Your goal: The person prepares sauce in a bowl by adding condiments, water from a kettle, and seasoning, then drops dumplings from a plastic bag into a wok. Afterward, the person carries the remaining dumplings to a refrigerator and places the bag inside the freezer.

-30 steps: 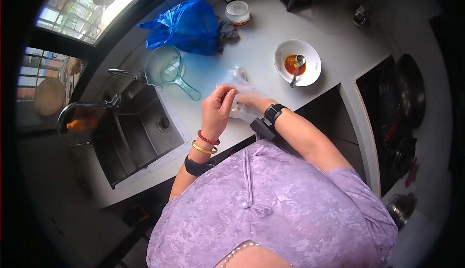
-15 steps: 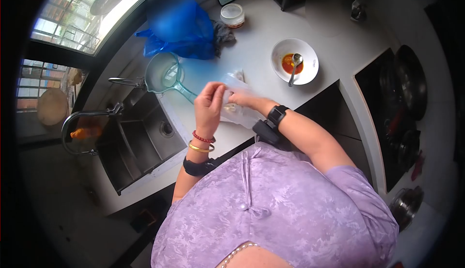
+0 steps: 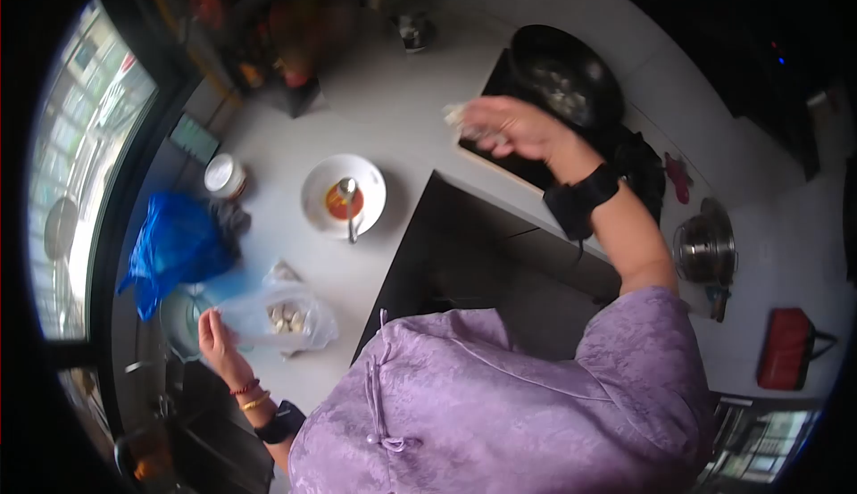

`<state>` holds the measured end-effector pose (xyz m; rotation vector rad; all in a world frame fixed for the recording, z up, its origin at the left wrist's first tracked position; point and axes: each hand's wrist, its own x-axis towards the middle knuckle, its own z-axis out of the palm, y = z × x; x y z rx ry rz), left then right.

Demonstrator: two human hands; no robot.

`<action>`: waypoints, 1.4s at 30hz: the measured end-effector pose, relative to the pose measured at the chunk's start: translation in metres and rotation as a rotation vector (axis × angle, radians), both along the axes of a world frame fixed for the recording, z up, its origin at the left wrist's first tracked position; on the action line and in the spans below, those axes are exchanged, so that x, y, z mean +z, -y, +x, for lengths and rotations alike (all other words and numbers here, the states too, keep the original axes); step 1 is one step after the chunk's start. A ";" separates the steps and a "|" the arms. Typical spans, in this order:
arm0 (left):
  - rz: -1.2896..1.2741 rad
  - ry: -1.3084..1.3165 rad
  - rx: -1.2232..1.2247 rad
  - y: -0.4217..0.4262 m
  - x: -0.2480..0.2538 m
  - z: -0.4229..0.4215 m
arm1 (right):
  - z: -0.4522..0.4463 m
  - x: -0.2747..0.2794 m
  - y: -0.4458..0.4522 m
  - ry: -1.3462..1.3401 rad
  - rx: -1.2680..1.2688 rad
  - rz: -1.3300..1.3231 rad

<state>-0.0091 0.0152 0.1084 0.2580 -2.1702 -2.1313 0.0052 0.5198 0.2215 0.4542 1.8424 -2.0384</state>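
Note:
My left hand (image 3: 216, 340) pinches the open edge of a clear plastic bag (image 3: 314, 302) on the counter. Inside the bag lie several small pale lumps (image 3: 286, 317) of food, whose exact kind I cannot make out. Held out over the edge of the black hob, my right hand (image 3: 518, 126) is closed around pale lumps (image 3: 455, 117) that stick out at its fingertips. Just beyond it sits a black wok (image 3: 580, 61) with whitish patches, perhaps contents or reflections. Motion blurs the right fingers.
A white bowl (image 3: 378, 192) holds red sauce and a spoon (image 3: 348, 192). To its left are a blue plastic bag (image 3: 183, 240), a lidded tub (image 3: 223, 176) and a phone (image 3: 194, 138). A steel pot (image 3: 701, 249) stands right of the hob.
My right hand has left the plastic bag and swung right toward the wok, carrying pale lumps. My left hand still grips the bag. The view has turned right.

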 end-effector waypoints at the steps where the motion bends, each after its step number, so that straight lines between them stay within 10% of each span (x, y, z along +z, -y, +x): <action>1: 0.010 0.008 -0.015 0.001 -0.001 -0.002 | 0.004 0.001 -0.039 -0.019 -0.111 0.071; 13: -0.008 0.006 0.151 -0.035 0.003 -0.013 | -0.001 -0.064 -0.295 0.272 -0.695 0.439; 25: -0.145 -0.008 0.285 -0.055 0.014 -0.004 | -0.012 -0.073 -0.379 0.321 -0.582 1.126; 31: -0.224 -0.015 0.279 -0.047 0.008 -0.011 | -0.012 -0.056 -0.391 0.169 -0.572 1.003; 33: -0.224 -0.036 0.278 -0.046 0.010 -0.011 | -0.021 -0.065 -0.406 0.062 -0.498 1.506; 42: -0.287 0.011 0.281 -0.041 0.019 -0.009 | 0.007 0.083 -0.278 -0.626 -0.651 0.546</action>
